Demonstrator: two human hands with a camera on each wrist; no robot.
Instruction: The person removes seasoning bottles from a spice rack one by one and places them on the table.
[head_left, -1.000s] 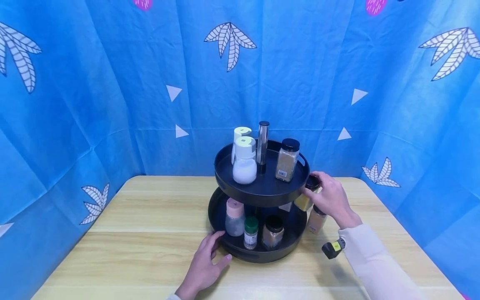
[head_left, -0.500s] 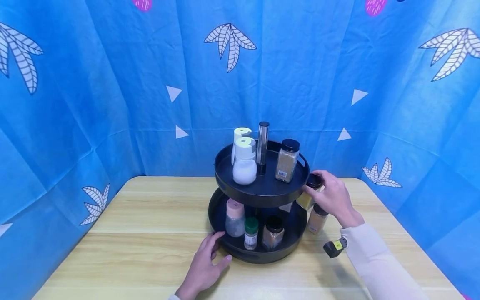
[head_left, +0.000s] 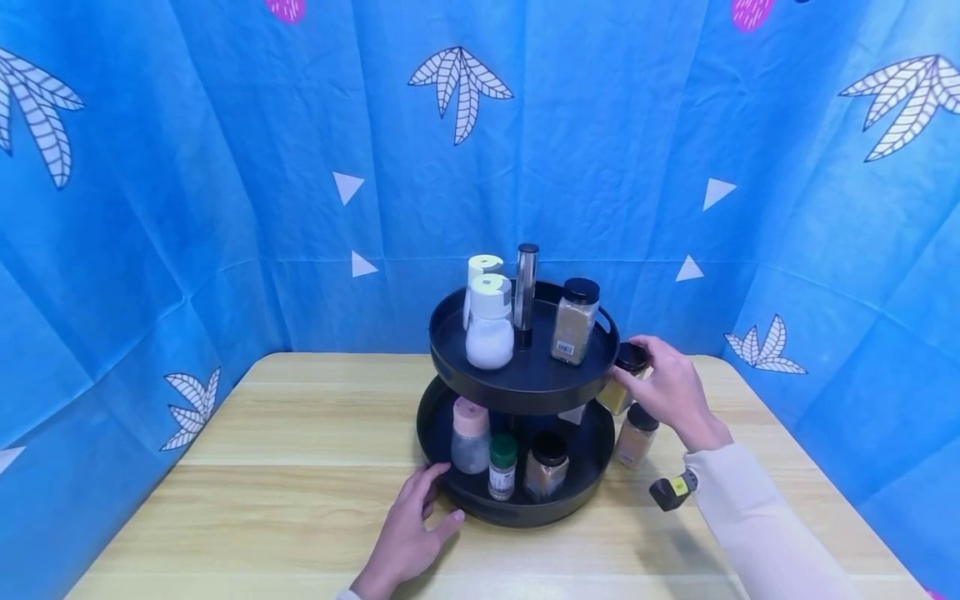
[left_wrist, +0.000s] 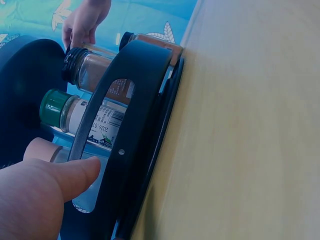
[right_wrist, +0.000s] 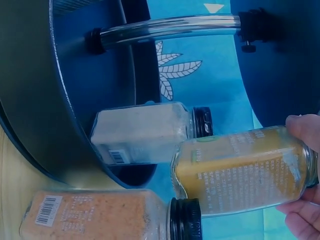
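Note:
My right hand (head_left: 672,387) pinches the black lid end of a square spice jar (right_wrist: 240,170) filled with yellow powder. In the head view this jar (head_left: 617,398) is just outside the right rim of a black two-tier round rack (head_left: 517,400). My left hand (head_left: 408,525) touches the lower tier's front left edge, thumb and fingers apart; its thumb (left_wrist: 80,175) lies by the handle slot in the left wrist view. Inside the lower tier stand a pink-capped shaker (head_left: 470,433), a green-capped bottle (head_left: 502,467), a black-lidded brown jar (head_left: 547,467) and a pale jar (right_wrist: 145,132).
A jar of orange-brown seasoning (head_left: 636,437) stands on the wooden table (head_left: 315,417), right of the rack. The upper tier bears two white-capped shakers, the nearer one (head_left: 490,325) full of white grains, plus a tan-powder jar (head_left: 575,321) and a metal post (head_left: 526,283). Blue curtain (head_left: 600,167) surrounds the table.
My right hand has drifted slightly right and back with the yellow spice jar, away from the rack's rim. The left hand and the rack have stayed where they were.

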